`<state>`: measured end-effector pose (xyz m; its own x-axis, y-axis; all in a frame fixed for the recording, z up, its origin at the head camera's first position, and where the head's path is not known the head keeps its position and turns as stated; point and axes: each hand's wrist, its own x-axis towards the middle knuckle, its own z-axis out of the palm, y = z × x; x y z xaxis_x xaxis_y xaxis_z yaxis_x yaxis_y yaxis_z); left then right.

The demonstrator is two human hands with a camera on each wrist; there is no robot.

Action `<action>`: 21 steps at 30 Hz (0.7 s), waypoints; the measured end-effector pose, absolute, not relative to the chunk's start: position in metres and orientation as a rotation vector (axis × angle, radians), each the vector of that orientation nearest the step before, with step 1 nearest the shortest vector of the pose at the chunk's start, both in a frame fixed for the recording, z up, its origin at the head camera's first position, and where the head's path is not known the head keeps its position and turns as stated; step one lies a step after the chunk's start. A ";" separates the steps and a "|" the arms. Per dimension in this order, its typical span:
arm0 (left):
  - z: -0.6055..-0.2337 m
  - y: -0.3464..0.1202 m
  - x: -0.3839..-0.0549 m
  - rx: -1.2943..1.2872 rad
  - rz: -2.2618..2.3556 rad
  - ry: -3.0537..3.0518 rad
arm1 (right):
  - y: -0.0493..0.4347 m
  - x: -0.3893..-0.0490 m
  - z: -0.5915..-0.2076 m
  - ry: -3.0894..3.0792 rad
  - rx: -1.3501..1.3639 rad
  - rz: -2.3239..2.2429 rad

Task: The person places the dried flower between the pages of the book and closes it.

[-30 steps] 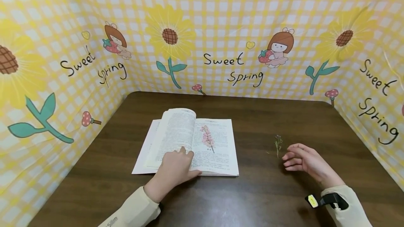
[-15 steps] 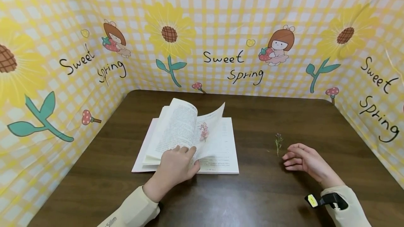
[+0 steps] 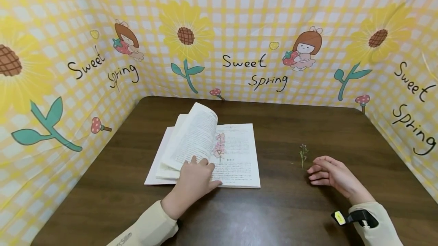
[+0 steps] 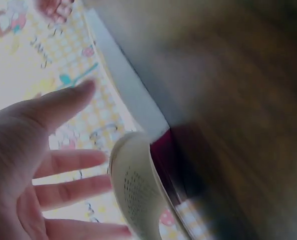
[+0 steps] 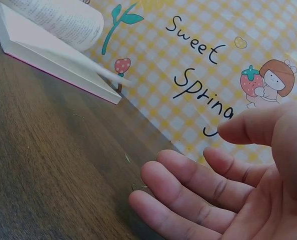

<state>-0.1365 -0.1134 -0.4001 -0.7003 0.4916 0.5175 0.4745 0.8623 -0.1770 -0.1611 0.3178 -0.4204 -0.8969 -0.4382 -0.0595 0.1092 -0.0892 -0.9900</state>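
An open book [image 3: 237, 154] lies on the table, its left-hand pages [image 3: 198, 135] arched up. My left hand [image 3: 193, 181] rests at the lower part of these pages, fingertips touching them near the spine. In the left wrist view its fingers [image 4: 71, 192] are extended against the curled page [image 4: 136, 180]. A pink flower sprig [image 3: 220, 149] shows on the right page beside the spine; I cannot tell whether it is real or printed. My right hand [image 3: 330, 173] holds nothing, fingers loosely bent. Just left of its fingertips lies a small green sprig [image 3: 303, 156] with purplish tips.
The dark wooden table [image 3: 273, 211] carries the book and sprig. Tiny plant bits [image 5: 127, 157] lie near the right hand. A yellow checked cloth [image 3: 239, 29] with printed flowers stands round the back and sides. A black strap [image 3: 362, 215] circles the right wrist.
A page rose from the right side and has gone over to the left with my left hand. The pink sprig shows nearer the spine than before. My right hand has stayed put.
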 end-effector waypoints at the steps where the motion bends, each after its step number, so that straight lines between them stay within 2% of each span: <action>1: -0.399 -0.111 -0.135 -0.697 0.085 -2.509 | 0.318 -0.161 -0.420 1.823 -0.359 -2.047; 14: -0.398 -0.113 -0.134 -0.756 0.175 -2.537 | 0.320 -0.160 -0.420 1.833 -0.355 -2.044; 21: -0.399 -0.119 -0.136 -0.897 0.152 -2.470 | 0.320 -0.161 -0.419 1.833 -0.346 -2.034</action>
<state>-0.1359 -0.1190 -0.3987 -0.6555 0.6273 0.4206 0.5712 0.7761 -0.2673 -0.1605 0.3200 -0.4192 -0.8976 -0.4352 -0.0696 0.1144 -0.0775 -0.9904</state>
